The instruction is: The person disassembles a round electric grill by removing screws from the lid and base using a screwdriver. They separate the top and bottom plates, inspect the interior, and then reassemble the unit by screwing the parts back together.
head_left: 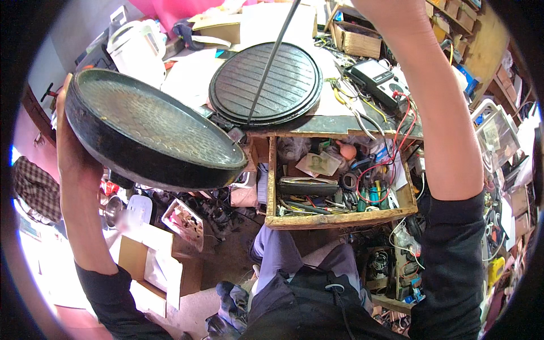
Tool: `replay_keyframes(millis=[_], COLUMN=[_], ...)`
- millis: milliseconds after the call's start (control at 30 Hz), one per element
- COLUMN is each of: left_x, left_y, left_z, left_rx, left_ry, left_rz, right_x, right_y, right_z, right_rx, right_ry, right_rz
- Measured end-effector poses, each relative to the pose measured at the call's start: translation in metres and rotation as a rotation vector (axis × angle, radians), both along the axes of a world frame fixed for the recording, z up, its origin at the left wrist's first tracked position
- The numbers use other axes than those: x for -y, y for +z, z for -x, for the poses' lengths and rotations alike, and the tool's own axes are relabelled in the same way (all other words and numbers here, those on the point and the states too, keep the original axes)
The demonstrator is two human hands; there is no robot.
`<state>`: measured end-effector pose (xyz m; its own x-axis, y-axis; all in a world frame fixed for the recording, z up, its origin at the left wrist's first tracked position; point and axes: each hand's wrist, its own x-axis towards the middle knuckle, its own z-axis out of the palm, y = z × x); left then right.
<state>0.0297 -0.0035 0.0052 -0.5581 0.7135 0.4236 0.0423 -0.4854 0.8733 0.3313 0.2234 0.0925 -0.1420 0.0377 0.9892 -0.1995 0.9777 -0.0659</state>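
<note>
A round black electric griddle spans the bench edge in two halves. Its ridged plate (266, 82) lies on the bench, and its dished half (153, 127) with a dimpled inner face is tilted up at the left. My left hand (76, 144) grips that dished half by its outer left side, part of the hand hidden behind it. A hinge (235, 134) sits between the halves. My right hand (391, 11) is raised at the upper edge, its fingers out of the picture. A long thin dark rod or cord (271, 65) comes down from the upper edge across the ridged plate.
An open wooden drawer (340, 220) below the bench holds screwdrivers, a black pouch and a banknote. A multimeter (377, 79) with red leads and pliers (357, 110) lie right of the griddle. A white jug (136, 51) stands back left; cardboard boxes (150, 266) sit below left.
</note>
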Motion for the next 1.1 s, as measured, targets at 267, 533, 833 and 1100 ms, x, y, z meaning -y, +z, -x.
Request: replay_keyframes(millis=[267, 533, 833, 1100], left_x=[-0.002, 0.004, 0.001, 0.002], left_y=[0.0, -0.003, 0.0, 0.001], left_z=[-0.002, -0.004, -0.001, -0.011], left_rx=[0.025, 0.026, 0.008, 0.075], left_ry=[0.059, 0.134, 0.069, 0.091], left_rz=[-0.022, 0.025, 0.005, 0.003], right_x=[-0.01, 0.031, 0.014, 0.021], right_y=[-0.001, -0.006, -0.018, -0.027], right_z=[0.005, 0.015, 0.047, 0.066], right_rx=[-0.001, 0.077, -0.156, -0.042], right_ry=[0.023, -0.057, 0.096, 0.251], right_rz=[0.019, 0.188, -0.257, -0.131])
